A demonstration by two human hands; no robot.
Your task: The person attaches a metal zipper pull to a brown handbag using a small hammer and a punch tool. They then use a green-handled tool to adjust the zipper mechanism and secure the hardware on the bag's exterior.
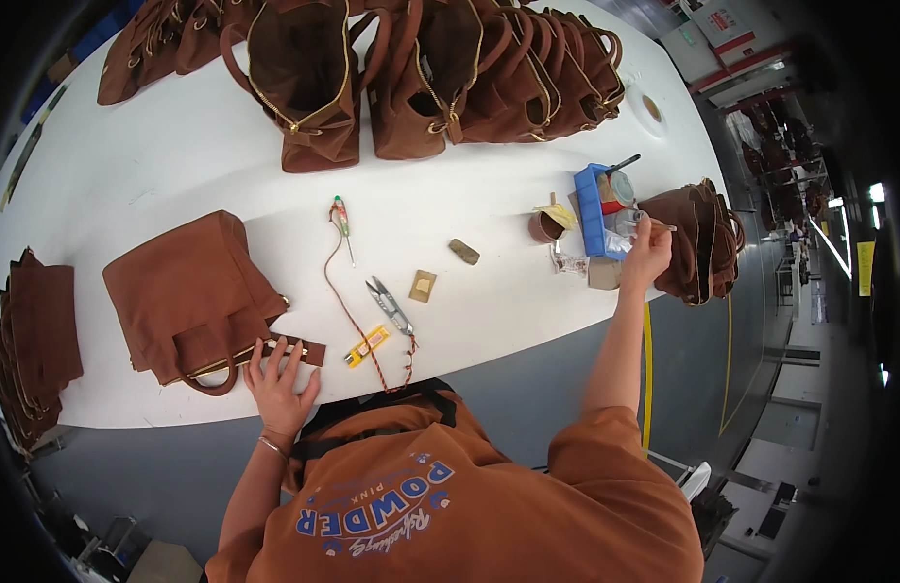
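A brown handbag (183, 287) lies on its side at the left of the white table, with its handle and gold zip toward me. My left hand (283, 387) rests on the zip end of this bag, fingers spread over the brown tab (312, 353). Over at the right, my right hand (647, 255) is beside a blue bin (592, 212) that holds small jars and a black pen-like tool (623, 165). Its fingers are pinched around a thin pale stick (669, 228), whose kind I cannot make out. A small brown cup (545, 227) with a yellowish piece stands left of the bin.
Thread snips (389, 305) on a cord, a yellow cutter (366, 346), a green-handled screwdriver (340, 216), a dark block (463, 252) and a tan square (423, 286) lie mid-table. Brown bags (319, 146) line the far side; others stand at the left (42, 330) and right (685, 238).
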